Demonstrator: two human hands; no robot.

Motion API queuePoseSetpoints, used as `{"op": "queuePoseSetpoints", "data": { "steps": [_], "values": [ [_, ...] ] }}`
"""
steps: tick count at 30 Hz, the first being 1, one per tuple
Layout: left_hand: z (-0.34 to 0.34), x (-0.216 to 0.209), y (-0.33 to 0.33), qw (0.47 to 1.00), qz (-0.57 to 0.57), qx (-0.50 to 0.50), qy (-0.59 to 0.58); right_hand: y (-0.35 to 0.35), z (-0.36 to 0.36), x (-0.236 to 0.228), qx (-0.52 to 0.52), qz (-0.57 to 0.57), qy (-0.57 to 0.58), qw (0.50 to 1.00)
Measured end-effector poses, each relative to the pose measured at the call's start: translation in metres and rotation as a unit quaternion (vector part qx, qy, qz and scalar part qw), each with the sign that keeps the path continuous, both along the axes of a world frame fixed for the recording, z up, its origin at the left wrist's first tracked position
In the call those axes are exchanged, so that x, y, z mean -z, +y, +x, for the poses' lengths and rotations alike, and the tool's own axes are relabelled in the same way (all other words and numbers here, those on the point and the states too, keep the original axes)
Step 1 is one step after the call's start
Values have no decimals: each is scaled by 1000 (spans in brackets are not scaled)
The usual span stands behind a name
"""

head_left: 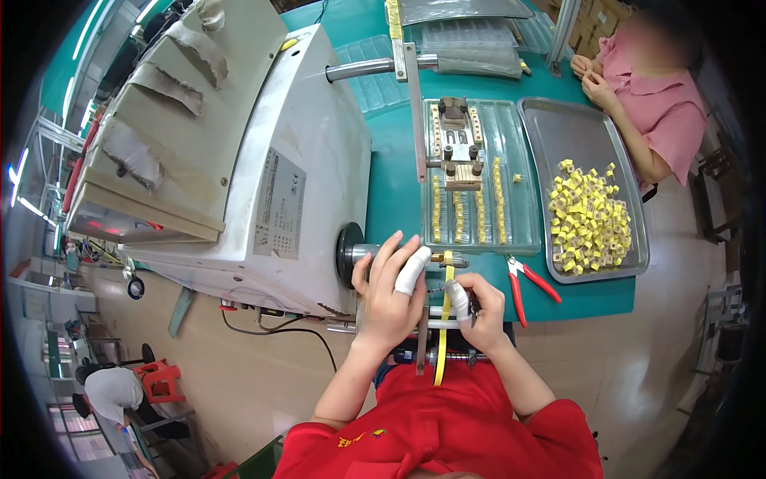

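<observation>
My left hand (391, 291), a white cot on one finger, lies along the metal spindle (367, 254) of a white machine (307, 160). Its fingers are stretched out. At the spindle's end sits a small brass-coloured fixture (455, 259), partly hidden. From there a narrow yellow tape (443, 351) hangs down past the rods towards my lap. My right hand (484, 311) is closed just right of the tape, its cotted thumb up against it. Something dark shows between those fingers, mostly hidden, and I cannot make it out.
Red-handled cutters (523, 287) lie right of my right hand. Beyond stand a clear tray (527, 227) with rows of small yellow parts and a metal tray (558, 132) heaped with yellow-wrapped parts (590, 219). A co-worker in pink (662, 120) sits at the far right.
</observation>
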State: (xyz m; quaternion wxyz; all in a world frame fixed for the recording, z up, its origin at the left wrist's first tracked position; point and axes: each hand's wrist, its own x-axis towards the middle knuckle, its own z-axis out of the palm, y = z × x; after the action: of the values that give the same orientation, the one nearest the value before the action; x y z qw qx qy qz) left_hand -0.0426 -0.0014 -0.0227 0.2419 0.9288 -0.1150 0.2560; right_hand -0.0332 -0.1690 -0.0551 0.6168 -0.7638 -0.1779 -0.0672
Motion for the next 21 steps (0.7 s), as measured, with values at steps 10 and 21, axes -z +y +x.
{"op": "queuePoseSetpoints", "data": {
  "steps": [10, 21],
  "values": [
    [5, 13, 5, 997, -56, 45, -42, 10, 6, 7, 31, 72, 61, 995],
    [7, 5, 4, 998, -26, 60, -4, 10, 5, 10, 28, 88, 77, 993]
  ]
}}
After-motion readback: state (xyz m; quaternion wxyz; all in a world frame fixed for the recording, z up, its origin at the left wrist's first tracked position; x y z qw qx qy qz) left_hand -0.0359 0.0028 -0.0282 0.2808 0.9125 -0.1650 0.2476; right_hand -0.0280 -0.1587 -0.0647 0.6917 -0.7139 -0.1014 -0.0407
